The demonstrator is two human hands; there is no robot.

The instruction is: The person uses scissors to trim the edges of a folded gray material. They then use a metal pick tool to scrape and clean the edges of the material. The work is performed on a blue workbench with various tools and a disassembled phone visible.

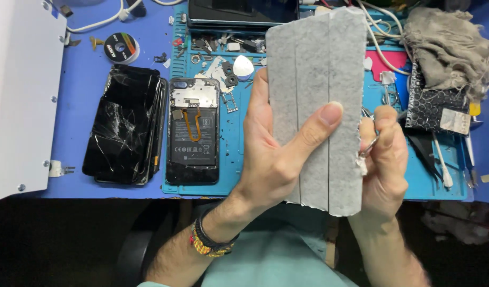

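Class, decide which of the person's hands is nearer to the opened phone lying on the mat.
Left. The left hand, gripping the grey sheet, sits just right of the opened phone; the right hand is farther right, beyond the sheet.

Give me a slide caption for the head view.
Left hand holds grey sheet; right hand works tweezers at its edge.

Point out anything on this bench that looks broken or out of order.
The black screen panel left of the opened phone is shattered, with cracks across its glass. The grey sheet held by the left hand has ragged, torn edges, where the right hand grips it with tweezers.
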